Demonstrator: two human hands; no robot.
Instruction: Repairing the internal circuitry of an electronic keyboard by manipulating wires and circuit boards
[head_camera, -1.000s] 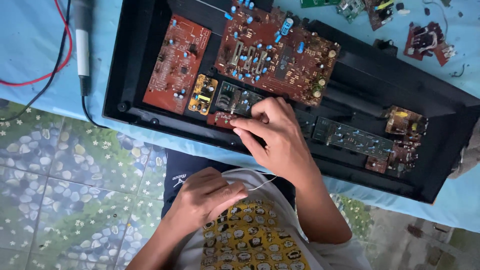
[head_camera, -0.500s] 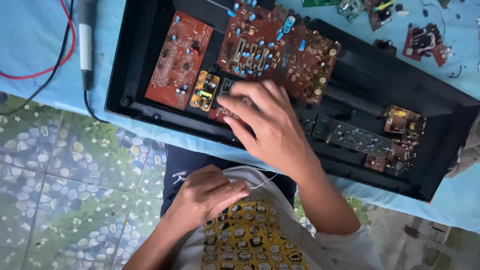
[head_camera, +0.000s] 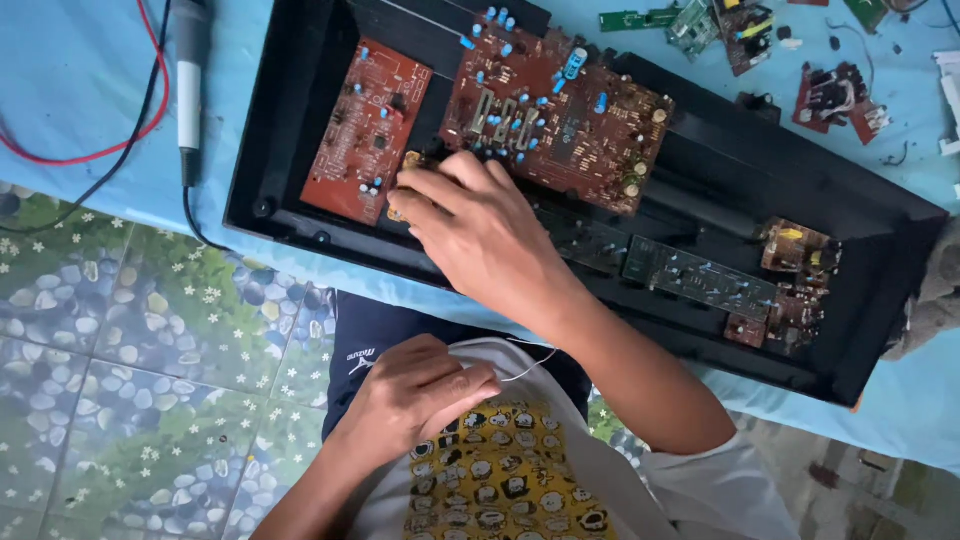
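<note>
Black case (head_camera: 700, 190) holding red boards (head_camera: 365, 130); right hand (head_camera: 480, 235) fingers pinching a small part under them; left hand (head_camera: 415, 390) closed on shirt (head_camera: 520, 470).

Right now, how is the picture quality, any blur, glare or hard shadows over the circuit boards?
Head view: even, soft daylight, no glare on the red circuit board or the brown circuit board; both sharp. The right hand casts only a faint shadow in the black casing. The left hand is slightly soft.
</note>
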